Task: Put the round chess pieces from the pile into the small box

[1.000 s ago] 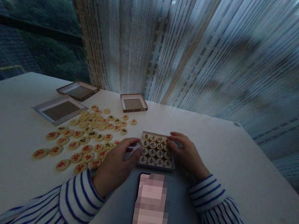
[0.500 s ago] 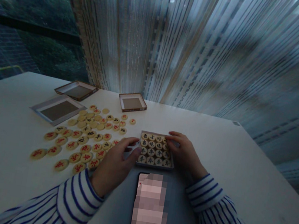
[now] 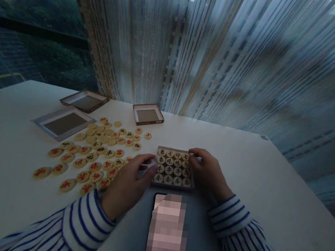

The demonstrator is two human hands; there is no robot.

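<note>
A small shallow box point(image 3: 172, 187) in front of me holds rows of round Chinese chess pieces point(image 3: 177, 171) with black characters facing up. At its left edge, my left hand point(image 3: 129, 182) touches the side with thumb and index finger, which are curved and a little apart. My right hand point(image 3: 209, 171) is at the box's upper right corner, its fingers bent along the right rim and covering part of the end pieces. Between them the two hands hold the box on the table. Left of it lie many loose chess pieces point(image 3: 95, 167), red, black and some blank-faced.
A grey-white box lid point(image 3: 41, 119) lies at the left, beside two shallow brown-edged trays, one behind it point(image 3: 94, 110) and another tray point(image 3: 149, 123) at the back. A phone point(image 3: 166, 234) with a blurred screen lies nearest me on the white table point(image 3: 257, 176). Striped curtains hang behind.
My right hand's fingers have shifted slightly right, off the top right piece, so its character now shows. My left hand and the box stay nearly still.
</note>
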